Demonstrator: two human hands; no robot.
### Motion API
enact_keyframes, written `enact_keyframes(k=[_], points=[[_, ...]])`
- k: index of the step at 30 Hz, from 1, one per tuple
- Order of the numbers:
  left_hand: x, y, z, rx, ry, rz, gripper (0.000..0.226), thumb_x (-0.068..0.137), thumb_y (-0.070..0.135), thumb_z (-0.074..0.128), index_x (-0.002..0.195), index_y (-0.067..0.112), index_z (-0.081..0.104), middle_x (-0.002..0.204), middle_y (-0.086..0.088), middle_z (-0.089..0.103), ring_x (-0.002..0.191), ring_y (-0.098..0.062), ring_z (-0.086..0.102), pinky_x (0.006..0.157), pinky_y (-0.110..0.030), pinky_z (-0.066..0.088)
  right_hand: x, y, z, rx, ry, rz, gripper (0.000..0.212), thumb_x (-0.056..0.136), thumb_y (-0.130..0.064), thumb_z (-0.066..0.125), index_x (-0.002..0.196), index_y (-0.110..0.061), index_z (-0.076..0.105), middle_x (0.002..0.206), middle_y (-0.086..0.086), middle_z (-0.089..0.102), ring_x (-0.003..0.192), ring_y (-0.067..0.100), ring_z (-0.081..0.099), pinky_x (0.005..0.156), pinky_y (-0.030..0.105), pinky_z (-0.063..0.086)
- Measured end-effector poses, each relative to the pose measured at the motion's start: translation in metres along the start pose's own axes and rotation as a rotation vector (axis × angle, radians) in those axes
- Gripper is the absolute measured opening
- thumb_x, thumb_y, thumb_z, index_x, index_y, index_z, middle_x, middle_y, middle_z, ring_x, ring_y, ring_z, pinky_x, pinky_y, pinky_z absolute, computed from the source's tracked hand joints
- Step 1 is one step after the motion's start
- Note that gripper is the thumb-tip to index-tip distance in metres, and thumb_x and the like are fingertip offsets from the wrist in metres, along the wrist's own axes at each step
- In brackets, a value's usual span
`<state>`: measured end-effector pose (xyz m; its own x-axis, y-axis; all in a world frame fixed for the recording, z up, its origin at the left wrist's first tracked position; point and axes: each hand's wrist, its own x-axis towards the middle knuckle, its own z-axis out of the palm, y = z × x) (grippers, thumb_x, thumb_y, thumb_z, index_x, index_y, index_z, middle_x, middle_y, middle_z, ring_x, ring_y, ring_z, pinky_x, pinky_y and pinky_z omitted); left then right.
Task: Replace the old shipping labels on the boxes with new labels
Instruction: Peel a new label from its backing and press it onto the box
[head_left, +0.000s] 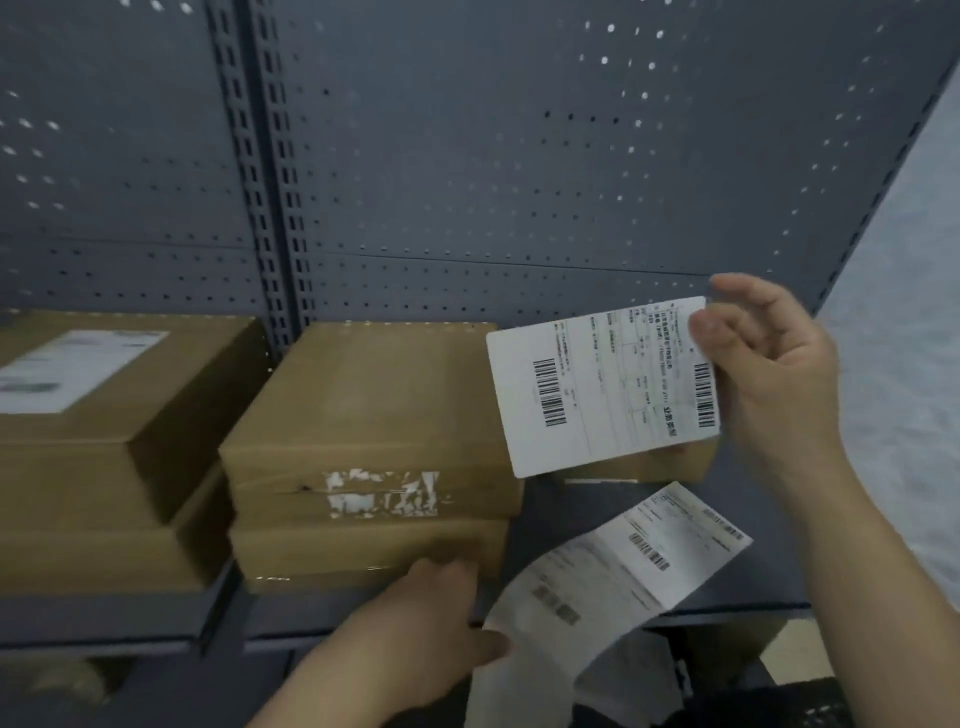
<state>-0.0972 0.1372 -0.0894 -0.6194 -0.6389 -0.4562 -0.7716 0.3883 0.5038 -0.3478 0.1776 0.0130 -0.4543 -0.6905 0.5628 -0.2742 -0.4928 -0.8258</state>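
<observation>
My right hand pinches a white shipping label by its right edge and holds it up in the air, barcodes facing me. My left hand holds the near end of a strip of labels that curls across the shelf front. Two brown cardboard boxes are stacked at the middle of the shelf; the upper box has torn white label remains on its front face. Left of it, another box bears a white label on top. A further box sits mostly hidden behind the raised label.
The boxes stand on a dark grey metal shelf backed by a perforated panel. A slotted upright divides the left bay from the middle one. A lower shelf shows dimly beneath. A pale wall lies at the right.
</observation>
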Motion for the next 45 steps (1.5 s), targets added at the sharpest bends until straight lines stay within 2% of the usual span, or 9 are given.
enact_keyframes(k=[6,12,15,19,26,34,38,42,45], points=[[-0.048,-0.012,-0.056,-0.223,-0.011,0.09,0.018,0.101,0.025,0.051,0.113,0.024,0.064,0.096,0.0,0.072,0.057,-0.006,0.053,0.058,-0.022,0.047,0.015,0.002,0.036,-0.04,-0.085,0.039,0.017,0.091,-0.018,0.065,0.108,-0.02,0.065,0.09,-0.006,0.076,0.083,0.014,0.073,0.061,0.025,0.057],[-0.07,-0.033,-0.12,-0.17,0.477,0.265,0.018,0.097,0.032,0.057,0.086,0.028,0.071,0.064,0.011,0.066,0.05,0.0,0.053,0.051,-0.021,0.043,0.029,0.006,0.075,-0.082,-0.17,0.084,0.014,0.09,-0.018,0.066,0.102,-0.022,0.066,0.089,-0.007,0.076,0.081,0.015,0.074,0.06,0.027,0.059],[-0.064,-0.039,-0.143,-0.223,0.673,0.333,0.019,0.092,0.037,0.059,0.081,0.028,0.071,0.072,0.002,0.069,0.055,-0.009,0.059,0.054,-0.03,0.051,0.035,0.009,0.094,-0.078,-0.183,0.106,0.013,0.089,-0.015,0.067,0.1,-0.021,0.066,0.088,-0.006,0.076,0.079,0.015,0.074,0.059,0.026,0.059],[-0.043,-0.044,-0.161,-0.238,0.829,0.371,0.014,0.085,0.043,0.061,0.081,0.031,0.067,0.075,0.013,0.069,0.068,-0.002,0.064,0.059,-0.023,0.054,0.039,0.011,0.116,-0.12,-0.202,0.114,0.015,0.087,-0.015,0.069,0.102,-0.018,0.067,0.09,-0.004,0.076,0.079,0.016,0.074,0.061,0.029,0.061],[-0.012,-0.054,-0.172,-0.193,0.755,0.323,0.018,0.09,0.045,0.063,0.105,0.035,0.063,0.097,0.017,0.062,0.082,0.0,0.06,0.062,-0.015,0.045,0.045,0.011,0.145,-0.134,-0.266,0.089,0.016,0.084,-0.016,0.07,0.099,-0.019,0.068,0.089,0.0,0.076,0.078,0.018,0.073,0.064,0.031,0.06],[-0.001,-0.058,-0.177,-0.364,0.697,0.381,0.011,0.093,0.028,0.065,0.086,0.029,0.073,0.083,0.015,0.074,0.078,-0.001,0.07,0.074,-0.032,0.061,0.063,0.018,0.16,-0.156,-0.337,0.057,0.015,0.084,-0.013,0.07,0.098,-0.018,0.068,0.089,-0.002,0.076,0.075,0.011,0.073,0.06,0.019,0.056],[-0.002,-0.064,-0.178,-0.534,0.711,0.365,0.012,0.094,0.024,0.065,0.085,0.025,0.073,0.083,0.01,0.075,0.078,-0.006,0.072,0.077,-0.037,0.06,0.072,0.028,0.159,-0.249,-0.28,0.025,0.011,0.089,-0.03,0.065,0.099,-0.027,0.069,0.096,-0.01,0.074,0.088,0.006,0.07,0.073,0.021,0.056],[-0.005,-0.067,-0.178,-0.684,0.764,0.358,0.012,0.094,0.02,0.064,0.087,0.018,0.073,0.083,0.006,0.076,0.077,-0.009,0.073,0.076,-0.036,0.059,0.072,0.04,0.148,-0.102,-0.358,0.207,0.042,0.093,-0.051,0.047,0.094,-0.019,0.074,0.094,0.007,0.074,0.09,0.027,0.07,0.081,0.038,0.055],[-0.003,-0.07,-0.177,-0.733,0.805,0.36,0.013,0.095,0.018,0.063,0.087,0.016,0.073,0.083,0.003,0.077,0.078,-0.012,0.074,0.076,-0.038,0.06,0.066,0.046,0.143,-0.079,-0.508,0.326,0.038,0.089,-0.046,0.055,0.097,-0.014,0.075,0.096,0.016,0.073,0.084,0.032,0.066,0.077,0.038,0.054]])
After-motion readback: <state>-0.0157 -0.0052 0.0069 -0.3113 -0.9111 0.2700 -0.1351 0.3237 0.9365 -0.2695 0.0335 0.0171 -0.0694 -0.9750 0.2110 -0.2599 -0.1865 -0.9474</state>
